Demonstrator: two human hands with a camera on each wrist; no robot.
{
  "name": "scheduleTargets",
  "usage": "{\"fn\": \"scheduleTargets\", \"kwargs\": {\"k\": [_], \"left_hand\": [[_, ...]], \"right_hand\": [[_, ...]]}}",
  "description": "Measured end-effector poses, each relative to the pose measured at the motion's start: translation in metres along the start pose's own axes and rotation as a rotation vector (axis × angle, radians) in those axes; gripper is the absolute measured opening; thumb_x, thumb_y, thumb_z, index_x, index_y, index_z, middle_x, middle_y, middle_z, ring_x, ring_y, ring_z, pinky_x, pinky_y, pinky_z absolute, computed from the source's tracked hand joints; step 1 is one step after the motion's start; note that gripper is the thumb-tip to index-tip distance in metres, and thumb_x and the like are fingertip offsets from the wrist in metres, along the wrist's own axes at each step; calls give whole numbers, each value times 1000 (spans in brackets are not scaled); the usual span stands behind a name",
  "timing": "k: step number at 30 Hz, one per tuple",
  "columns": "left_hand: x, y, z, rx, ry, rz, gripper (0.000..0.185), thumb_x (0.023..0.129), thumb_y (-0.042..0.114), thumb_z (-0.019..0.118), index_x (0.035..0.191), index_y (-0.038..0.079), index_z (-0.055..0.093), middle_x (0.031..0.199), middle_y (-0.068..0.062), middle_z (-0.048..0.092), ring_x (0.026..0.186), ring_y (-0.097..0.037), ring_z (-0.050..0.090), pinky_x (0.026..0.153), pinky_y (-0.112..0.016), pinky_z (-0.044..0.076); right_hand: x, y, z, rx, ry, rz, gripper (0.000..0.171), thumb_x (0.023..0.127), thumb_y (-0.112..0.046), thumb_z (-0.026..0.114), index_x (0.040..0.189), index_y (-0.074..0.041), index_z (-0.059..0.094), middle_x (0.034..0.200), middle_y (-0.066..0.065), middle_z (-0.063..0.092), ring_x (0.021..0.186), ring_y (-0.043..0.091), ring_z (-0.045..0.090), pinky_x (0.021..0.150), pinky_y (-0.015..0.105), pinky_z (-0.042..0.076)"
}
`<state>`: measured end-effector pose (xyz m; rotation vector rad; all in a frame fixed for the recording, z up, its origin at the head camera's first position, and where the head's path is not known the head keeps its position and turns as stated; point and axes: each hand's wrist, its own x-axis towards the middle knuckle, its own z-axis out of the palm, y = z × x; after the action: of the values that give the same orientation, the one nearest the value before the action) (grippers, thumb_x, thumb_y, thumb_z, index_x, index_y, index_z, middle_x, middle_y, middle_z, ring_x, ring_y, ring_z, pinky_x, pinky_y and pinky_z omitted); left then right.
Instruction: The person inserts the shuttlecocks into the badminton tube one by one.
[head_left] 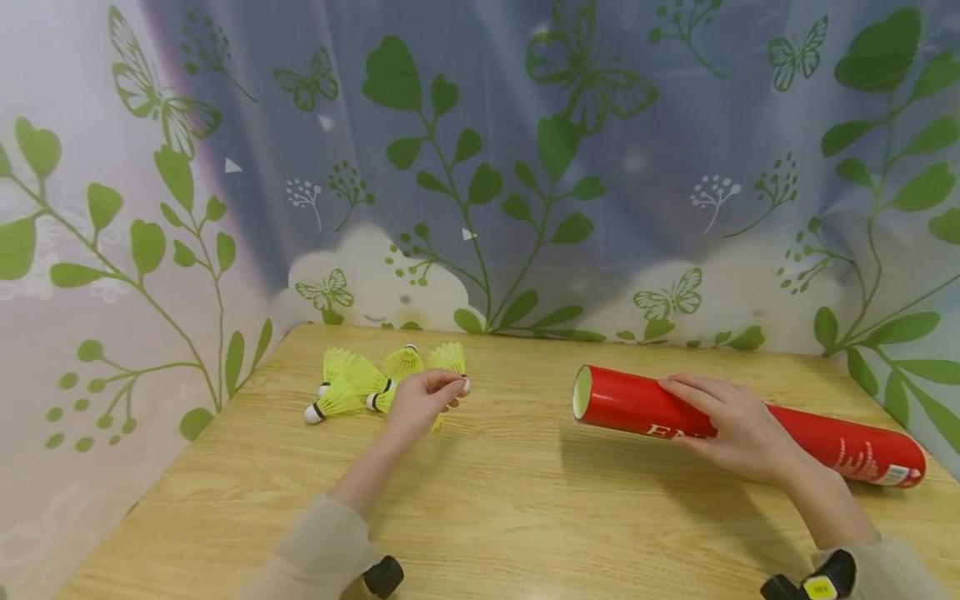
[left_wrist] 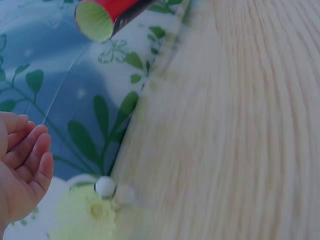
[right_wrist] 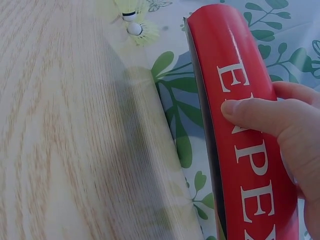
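My right hand (head_left: 738, 429) grips a long red tube (head_left: 817, 437) around its middle, thumb and fingers on opposite sides in the right wrist view. The tube's near-left end is an open, pale green mouth, tilted up off the table, while the far right end sits low. Over the shuttlecocks, my left hand (head_left: 420, 404) has loosely bent fingers beside the white cork of one yellow shuttlecock (head_left: 448, 357). In the left wrist view, a gap shows between that hand (left_wrist: 25, 170) and a white cork (left_wrist: 105, 186). Several yellow shuttlecocks (head_left: 341, 396) lie left of it, some partly hidden.
The wooden table (head_left: 480, 517) reaches back to a curtain (head_left: 510, 167) printed with green leaves and butterflies. The same cloth stands along the left side. Wrist cameras (head_left: 384, 577) are strapped at both sleeves.
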<state>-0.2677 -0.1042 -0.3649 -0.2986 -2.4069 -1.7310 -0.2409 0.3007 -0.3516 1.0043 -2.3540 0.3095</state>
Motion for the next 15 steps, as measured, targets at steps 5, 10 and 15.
{"fn": "scheduleTargets", "kwargs": {"k": [5,10,15], "left_hand": [[-4,-12,-18,38,21,-17,19,89,13,62,99,-3,68,84,-12,68,73,-21,62,70,-42,52],[-8,-22,-31,91,23,-74,24,91,16,61,105,-2,67,89,-10,68,76,-18,61,72,-41,51],[-11,-26,-37,156,9,-78,26,91,20,60,107,-1,66,93,-8,68,78,-19,60,68,-33,50]], "right_hand": [[-1,0,1,1,3,-12,75,61,-24,85,129,-14,55,119,12,58,102,32,56,81,52,41],[0,-1,1,-1,10,-17,79,56,-19,86,129,-14,55,119,12,58,102,32,55,81,52,41],[0,0,2,5,8,-25,78,58,-20,86,129,-13,55,119,12,58,102,32,55,81,52,41]]}}
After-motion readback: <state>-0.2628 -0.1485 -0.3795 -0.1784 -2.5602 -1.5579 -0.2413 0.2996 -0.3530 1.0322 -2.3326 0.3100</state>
